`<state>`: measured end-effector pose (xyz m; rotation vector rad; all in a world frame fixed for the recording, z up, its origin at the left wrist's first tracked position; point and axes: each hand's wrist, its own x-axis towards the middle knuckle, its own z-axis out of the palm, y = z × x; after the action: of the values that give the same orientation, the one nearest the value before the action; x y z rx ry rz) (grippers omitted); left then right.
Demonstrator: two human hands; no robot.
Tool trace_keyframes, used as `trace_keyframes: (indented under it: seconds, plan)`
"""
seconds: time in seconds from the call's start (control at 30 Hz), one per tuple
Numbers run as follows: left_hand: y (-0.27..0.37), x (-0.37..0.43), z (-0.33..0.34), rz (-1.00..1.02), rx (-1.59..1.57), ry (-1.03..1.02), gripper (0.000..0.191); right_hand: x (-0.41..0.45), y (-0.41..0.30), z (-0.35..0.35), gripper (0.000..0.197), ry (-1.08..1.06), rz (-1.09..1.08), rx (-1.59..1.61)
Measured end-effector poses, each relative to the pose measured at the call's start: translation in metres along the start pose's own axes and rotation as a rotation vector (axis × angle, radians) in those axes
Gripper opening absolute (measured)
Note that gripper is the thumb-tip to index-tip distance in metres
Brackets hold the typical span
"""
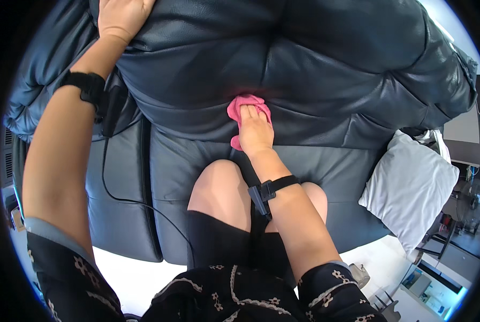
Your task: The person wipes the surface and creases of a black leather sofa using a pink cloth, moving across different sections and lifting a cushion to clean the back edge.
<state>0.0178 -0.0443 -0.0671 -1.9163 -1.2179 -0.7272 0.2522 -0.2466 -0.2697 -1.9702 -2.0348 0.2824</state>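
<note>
My right hand (257, 131) presses a crumpled pink cloth (236, 109) against the lower backrest (191, 84) of a black leather sofa, just above the seat (171, 161). Parts of the cloth bunch out around the fingers, and one fold hangs below the palm. At the upper left, my left hand (123, 18) lies on the top part of the backrest. Its fingers run past the picture's edge, so their pose is hidden. Both of my knees rest on the seat below the cloth.
A light grey cushion (409, 185) leans at the right end of the seat. From a dark device (114, 106) near my left forearm, a black cable (135, 201) runs across the seat to my lap. A standing fan (471, 205) is on the far right.
</note>
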Motion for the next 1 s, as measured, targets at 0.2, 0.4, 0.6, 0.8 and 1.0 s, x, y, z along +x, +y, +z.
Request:
trace_keyframes:
  seconds: [0.2, 0.4, 0.6, 0.8, 1.0]
  plan:
    - [0.050, -0.027, -0.039, -0.205, -0.641, -0.002, 0.054, -0.065, 0.038, -0.006, 0.050, -0.266, 0.060, -0.018]
    - [0.117, -0.093, -0.055, 0.331, -0.443, -0.536, 0.095, -0.081, 0.061, -0.014, 0.051, -0.385, 0.067, -0.006]
    - [0.112, -0.062, -0.002, 0.420, -0.275, -0.290, 0.027, -0.050, 0.025, -0.044, 0.058, -0.118, -0.090, 0.133]
    - [0.130, -0.049, 0.003, 0.393, -0.270, -0.473, 0.033, 0.036, 0.006, -0.019, 0.032, -0.048, 0.097, 0.051]
    - [0.124, -0.072, -0.004, 0.309, -0.274, -0.369, 0.025, 0.015, 0.014, -0.021, 0.029, -0.225, -0.066, 0.025]
